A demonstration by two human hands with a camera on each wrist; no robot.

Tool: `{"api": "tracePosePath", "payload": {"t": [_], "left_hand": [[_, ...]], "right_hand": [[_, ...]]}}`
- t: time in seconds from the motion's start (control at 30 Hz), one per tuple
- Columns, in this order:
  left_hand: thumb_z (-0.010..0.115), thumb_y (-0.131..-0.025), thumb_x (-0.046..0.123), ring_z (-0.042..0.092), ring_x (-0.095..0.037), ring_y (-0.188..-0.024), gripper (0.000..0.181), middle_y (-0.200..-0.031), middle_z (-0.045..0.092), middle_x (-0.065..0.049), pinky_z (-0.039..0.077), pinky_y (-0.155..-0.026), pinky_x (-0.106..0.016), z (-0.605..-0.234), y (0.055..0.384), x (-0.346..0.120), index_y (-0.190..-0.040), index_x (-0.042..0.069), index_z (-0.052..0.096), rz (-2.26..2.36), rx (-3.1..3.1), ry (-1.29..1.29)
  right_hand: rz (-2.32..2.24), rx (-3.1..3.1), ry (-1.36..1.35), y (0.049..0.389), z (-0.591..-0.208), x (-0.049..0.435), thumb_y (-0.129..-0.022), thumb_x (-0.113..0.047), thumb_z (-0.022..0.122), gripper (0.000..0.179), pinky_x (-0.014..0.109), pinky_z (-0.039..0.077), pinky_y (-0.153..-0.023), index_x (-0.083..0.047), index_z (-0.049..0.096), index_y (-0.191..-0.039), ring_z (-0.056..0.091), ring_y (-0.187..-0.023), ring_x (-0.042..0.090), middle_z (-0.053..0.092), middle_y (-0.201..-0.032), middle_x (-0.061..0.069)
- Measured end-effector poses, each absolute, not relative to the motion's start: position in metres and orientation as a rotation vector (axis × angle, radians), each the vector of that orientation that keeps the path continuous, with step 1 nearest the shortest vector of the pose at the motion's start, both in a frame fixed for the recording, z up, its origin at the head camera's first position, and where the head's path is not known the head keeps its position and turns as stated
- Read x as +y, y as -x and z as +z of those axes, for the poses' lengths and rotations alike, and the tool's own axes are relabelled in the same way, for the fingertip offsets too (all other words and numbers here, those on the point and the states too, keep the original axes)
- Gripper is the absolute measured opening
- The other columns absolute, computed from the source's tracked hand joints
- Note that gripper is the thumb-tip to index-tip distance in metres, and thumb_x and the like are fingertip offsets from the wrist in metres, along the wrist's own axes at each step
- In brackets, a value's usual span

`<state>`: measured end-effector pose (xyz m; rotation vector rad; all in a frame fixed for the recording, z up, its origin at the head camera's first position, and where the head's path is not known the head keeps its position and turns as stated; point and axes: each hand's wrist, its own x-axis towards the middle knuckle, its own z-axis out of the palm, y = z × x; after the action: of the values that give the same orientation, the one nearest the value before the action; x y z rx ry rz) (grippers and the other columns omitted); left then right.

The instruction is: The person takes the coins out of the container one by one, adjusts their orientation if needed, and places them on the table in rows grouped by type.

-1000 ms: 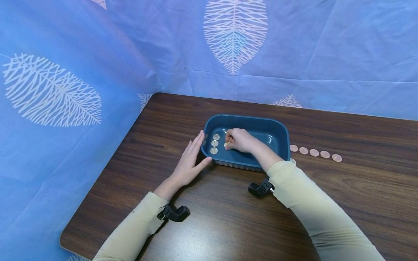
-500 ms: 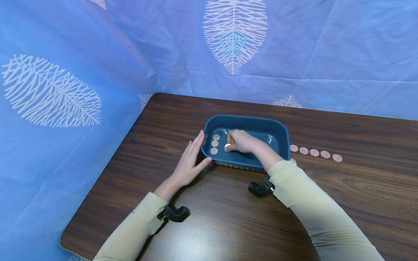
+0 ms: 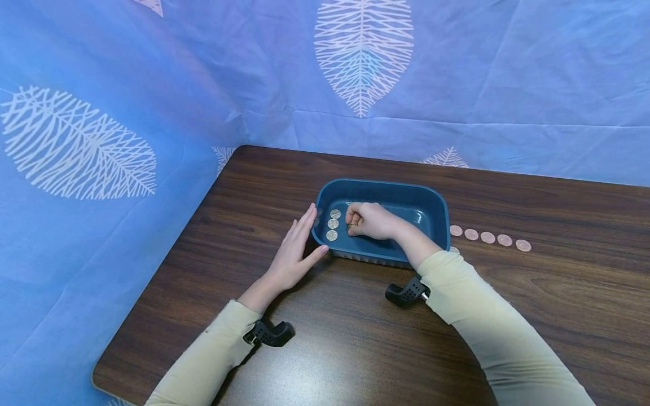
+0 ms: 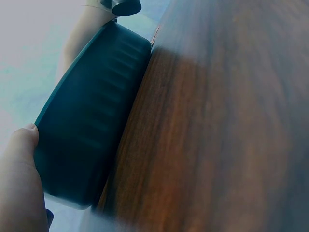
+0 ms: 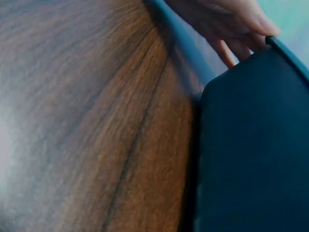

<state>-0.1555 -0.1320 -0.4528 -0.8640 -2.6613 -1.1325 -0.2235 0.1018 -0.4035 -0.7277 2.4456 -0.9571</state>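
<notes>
A dark blue rectangular plastic bin (image 3: 406,190) stands on the table. My left hand (image 3: 290,260) lies against its left end with fingers straight, and the thumb touches the near left corner; the right wrist view shows that thumb at the rim. Inside the bin, my right hand (image 3: 374,220) pinches a gold-coloured coin (image 3: 350,226) between thumb and fingers, low over the floor. Most of this coin is hidden by the fingertips. To its left, three gold-coloured coins (image 3: 333,224) lie in a column on the bin's floor.
Right of the bin, several pinkish coins (image 3: 487,237) form a row on the dark wood table (image 3: 574,282). Another coin (image 3: 454,250) shows partly beside the bin's near right corner, close to the right sleeve. A blue leaf-patterned cloth (image 3: 533,67) hangs behind the table.
The right hand's fingers have shifted slightly on the pinched coin, which now shows less. The left hand, the bin and the other coins stay in place.
</notes>
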Motion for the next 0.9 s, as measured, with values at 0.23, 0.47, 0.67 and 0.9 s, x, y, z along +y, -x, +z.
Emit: {"api": "tracePosePath", "payload": {"t": [0.23, 0.47, 0.67, 0.9], "left_hand": [[0.041, -0.098, 0.054, 0.011, -0.014, -0.144, 0.077, -0.16, 0.011, -0.009, 0.011, -0.112, -0.055, -0.452, 0.154, -0.132, -0.154, 0.01, 0.011, -1.137, -2.658, 0.864], [0.043, -0.098, 0.052, 0.011, -0.014, -0.144, 0.077, -0.16, 0.01, -0.007, 0.009, -0.113, -0.054, -0.45, 0.154, -0.131, -0.155, 0.012, 0.01, -1.128, -2.676, 0.852], [0.045, -0.098, 0.049, 0.01, -0.013, -0.144, 0.076, -0.16, 0.009, -0.005, 0.01, -0.113, -0.054, -0.449, 0.153, -0.132, -0.154, 0.01, 0.012, -1.126, -2.668, 0.852], [0.042, -0.097, 0.053, 0.01, -0.012, -0.144, 0.077, -0.16, 0.01, -0.006, 0.009, -0.114, -0.052, -0.451, 0.154, -0.131, -0.155, 0.013, 0.01, -1.119, -2.667, 0.852]], "right_hand": [[-1.036, 2.47, 0.81, 0.22, -0.39, 0.108, -0.092, -0.007, 0.063, 0.011, 0.037, 0.051, -0.076, -0.003, 0.068, -0.101, 0.062, -0.084, 0.019, 0.066, -0.092, 0.005], [-1.151, 2.479, 0.792, 0.21, -0.363, 0.132, -0.095, -0.01, 0.06, 0.009, 0.038, 0.048, -0.072, -0.007, 0.066, -0.101, 0.058, -0.082, 0.021, 0.064, -0.093, 0.006], [-1.218, 2.492, 0.731, 0.197, -0.345, 0.158, -0.096, -0.014, 0.059, 0.012, 0.042, 0.052, -0.076, -0.006, 0.065, -0.103, 0.063, -0.084, 0.02, 0.065, -0.094, 0.009], [-1.186, 2.57, 0.653, 0.175, -0.331, 0.187, -0.096, -0.026, 0.059, 0.022, 0.041, 0.053, -0.075, -0.013, 0.069, -0.112, 0.065, -0.085, 0.019, 0.069, -0.097, 0.006]]}}
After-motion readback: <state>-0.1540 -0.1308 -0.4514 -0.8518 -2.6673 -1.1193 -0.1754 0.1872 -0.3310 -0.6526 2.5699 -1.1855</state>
